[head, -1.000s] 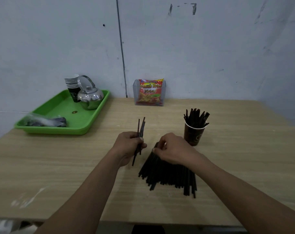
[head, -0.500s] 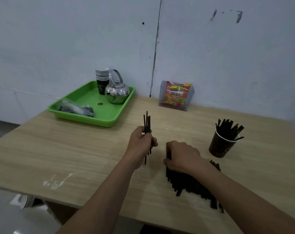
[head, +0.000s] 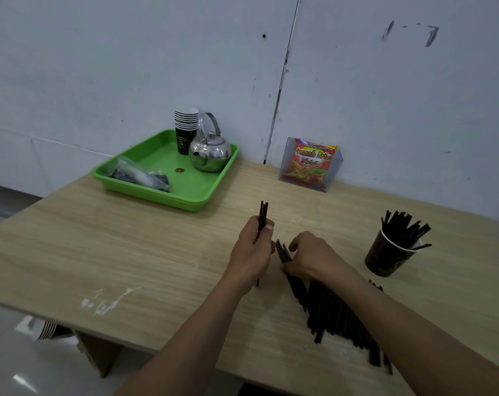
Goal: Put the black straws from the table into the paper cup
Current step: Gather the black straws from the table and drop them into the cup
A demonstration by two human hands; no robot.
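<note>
- Black straws [head: 332, 310], most of them anyway, are lying in a loose pile near the desk's [head: 128, 252] front edge, towards the right.
- Left hand [head: 252, 252] is closed around a small bunch of straws [head: 262, 214], held upright just over the middle of the desk.
- Right hand [head: 311, 257] sits right beside it on the far end of the pile, fingers pinched on a few straws [head: 282, 251] tilted up off the wood.
- Paper cup [head: 386, 257] stands upright near the right edge, already stuffed with straws, well apart from both hands with bare wood in between.
- Tons of open desk on the left and along the front-left edge.
- Green tray [head: 168, 195] with a kettle [head: 211, 152] and stacked cups [head: 185, 130] is at the back-left corner; a snack packet [head: 311, 164] is at the back edge against the wall.
</note>
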